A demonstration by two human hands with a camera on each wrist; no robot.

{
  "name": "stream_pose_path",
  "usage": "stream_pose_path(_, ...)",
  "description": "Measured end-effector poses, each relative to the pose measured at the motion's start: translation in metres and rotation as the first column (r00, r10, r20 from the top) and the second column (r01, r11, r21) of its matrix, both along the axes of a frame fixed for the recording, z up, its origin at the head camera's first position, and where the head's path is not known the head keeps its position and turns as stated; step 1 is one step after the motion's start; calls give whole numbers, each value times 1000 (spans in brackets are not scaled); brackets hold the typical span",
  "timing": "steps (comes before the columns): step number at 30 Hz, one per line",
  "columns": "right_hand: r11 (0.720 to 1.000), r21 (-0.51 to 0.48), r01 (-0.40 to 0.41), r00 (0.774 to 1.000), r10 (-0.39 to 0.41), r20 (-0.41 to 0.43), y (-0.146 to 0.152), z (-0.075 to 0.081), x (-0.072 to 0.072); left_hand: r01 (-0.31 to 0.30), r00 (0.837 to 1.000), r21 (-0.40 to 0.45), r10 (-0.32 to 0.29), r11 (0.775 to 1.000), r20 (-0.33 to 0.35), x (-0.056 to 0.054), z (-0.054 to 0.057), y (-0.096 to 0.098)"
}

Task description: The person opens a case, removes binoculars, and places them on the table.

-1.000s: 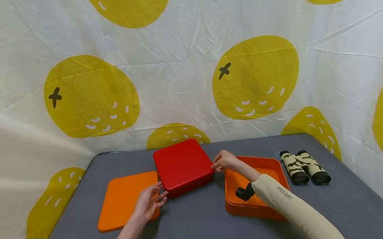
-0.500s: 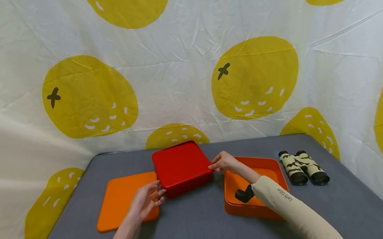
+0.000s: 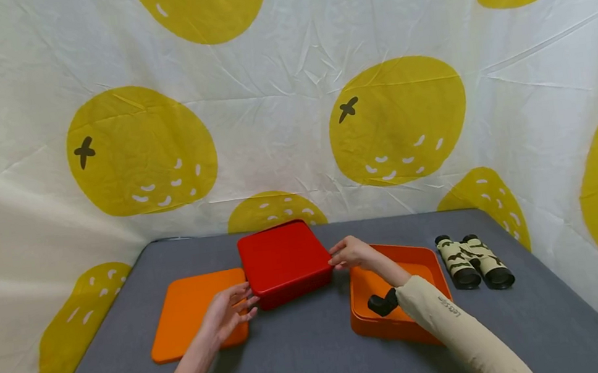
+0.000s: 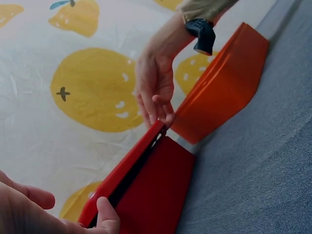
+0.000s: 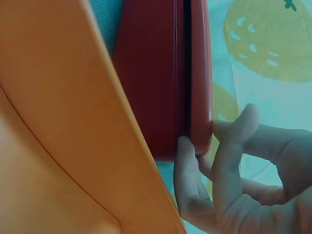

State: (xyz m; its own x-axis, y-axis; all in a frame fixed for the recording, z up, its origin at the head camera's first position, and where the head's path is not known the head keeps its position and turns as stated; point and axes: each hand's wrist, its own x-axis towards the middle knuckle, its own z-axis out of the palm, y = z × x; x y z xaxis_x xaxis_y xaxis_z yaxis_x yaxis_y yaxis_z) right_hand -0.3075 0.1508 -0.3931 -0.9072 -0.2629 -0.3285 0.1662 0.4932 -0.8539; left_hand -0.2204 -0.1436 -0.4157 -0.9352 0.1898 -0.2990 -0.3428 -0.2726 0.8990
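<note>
A red square box [image 4: 163, 187] stands near the back of the grey table, slightly turned. Its red lid [image 3: 283, 254] sits over it with a dark gap along the rim, plain in both wrist views. My right hand [image 3: 354, 253] pinches the lid's right corner, thumb by the gap and fingers at the top edge. At the near left corner, my left hand [image 3: 227, 313] holds the lid's edge; in the left wrist view the thumb [image 4: 107, 217] lies over the rim. Beneath my right forearm is an orange box [image 3: 374, 325] without its lid.
An orange lid [image 3: 194, 314] lies flat at the left, partly behind my left hand. Camouflage binoculars [image 3: 476, 263] lie right of the orange box. A white curtain [image 3: 269, 128] with yellow fruit prints hangs behind the grey table [image 3: 309, 359].
The red lid has shifted slightly, and a dark strip now shows along its back edge. Both hands stay at its corners with barely any movement.
</note>
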Motion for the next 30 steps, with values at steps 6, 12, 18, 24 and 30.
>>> stream_pose_path(6,1000,-6,7,999,-7,41,1,1,-3,3,1000,-7,-3,1000,0,0,1,-2)
stream_pose_path(12,1000,-19,17,996,-16,82,0,1,1,-2,1000,-36,2,999,-3,1,2,-5)
stream_pose_path(18,997,-62,-34,993,40,112,2,2,6,5,1000,-53,-4,999,17,-2,3,-10)
stream_pose_path(24,991,-107,-77,983,93,157,7,3,12,45,999,-53,-44,998,28,-4,3,-14)
stream_pose_path(30,989,-133,-61,980,84,177,9,4,17,86,996,-58,-84,995,29,-3,5,-17)
